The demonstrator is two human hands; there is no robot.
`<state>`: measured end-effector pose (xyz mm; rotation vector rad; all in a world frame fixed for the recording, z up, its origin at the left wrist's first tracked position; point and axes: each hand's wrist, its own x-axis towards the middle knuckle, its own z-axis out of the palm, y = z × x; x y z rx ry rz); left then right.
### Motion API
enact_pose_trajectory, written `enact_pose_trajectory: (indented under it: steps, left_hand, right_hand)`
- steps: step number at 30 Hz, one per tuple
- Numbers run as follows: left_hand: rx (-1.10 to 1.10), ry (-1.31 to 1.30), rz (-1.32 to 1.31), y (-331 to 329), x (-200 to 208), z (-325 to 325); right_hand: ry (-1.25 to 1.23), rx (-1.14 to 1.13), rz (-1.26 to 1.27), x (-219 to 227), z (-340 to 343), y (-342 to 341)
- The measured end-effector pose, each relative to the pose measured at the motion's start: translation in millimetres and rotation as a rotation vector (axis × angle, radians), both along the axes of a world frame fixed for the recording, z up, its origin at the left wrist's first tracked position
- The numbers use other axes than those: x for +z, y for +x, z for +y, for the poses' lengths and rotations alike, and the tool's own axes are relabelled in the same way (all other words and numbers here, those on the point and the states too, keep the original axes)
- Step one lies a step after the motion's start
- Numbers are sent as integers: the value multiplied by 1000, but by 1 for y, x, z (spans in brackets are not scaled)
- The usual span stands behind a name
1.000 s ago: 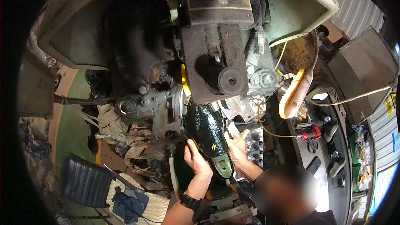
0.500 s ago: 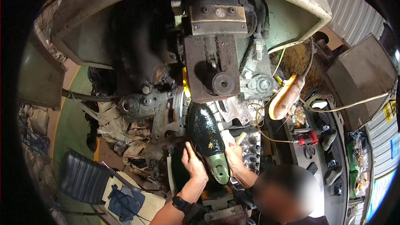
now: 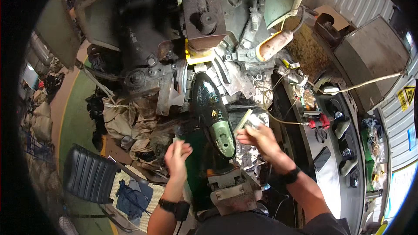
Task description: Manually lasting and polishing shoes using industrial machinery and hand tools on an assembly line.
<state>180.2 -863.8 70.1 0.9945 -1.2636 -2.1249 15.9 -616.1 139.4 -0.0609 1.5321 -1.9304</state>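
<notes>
A glossy black shoe upper (image 3: 208, 98) is stretched over a green last (image 3: 224, 138), which lies lengthwise in front of the machine, toe end away from me and heel toward me. My left hand (image 3: 177, 157) is held up to the left of the heel, apart from it, fingers stretched and somewhat blurred. On the other side, my right hand (image 3: 260, 140) is also off the last, its fingers loosely apart and holding nothing that I can see. Just beyond its fingertips stands a pale stick-like handle (image 3: 244, 120); whether they touch it I cannot tell.
Above the toe hangs the dark machine head (image 3: 204, 21) with a yellow-lit part (image 3: 198, 54). A lamp (image 3: 274, 45) hangs at its right. A bench at the right holds a phone (image 3: 322, 157) and several shoes. A black chair (image 3: 89, 174) stands at the left.
Both hands have let go of the last and moved outward, one to each side. The view has shifted, so the machine and last appear higher in the picture.
</notes>
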Motion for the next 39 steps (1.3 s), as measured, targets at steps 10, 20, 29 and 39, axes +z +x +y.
enact_pose_trajectory:
  steps: [10, 20, 29, 39]
  left_hand:
    - [307, -145, -222, 137, -29, -55]
    - [-305, -538, 529, -18, 149, 172]
    - [-1158, -1363, 409, -19, 66, 343]
    - [-1559, -1298, -268, -8, 22, 421]
  right_hand:
    - [181, -536, 60, -45, 184, 104]
    - [268, -624, 69, -63, 271, 186]
    - [187, -973, -3, -116, 452, 232]
    - [-585, -1540, -105, -269, 805, 179]
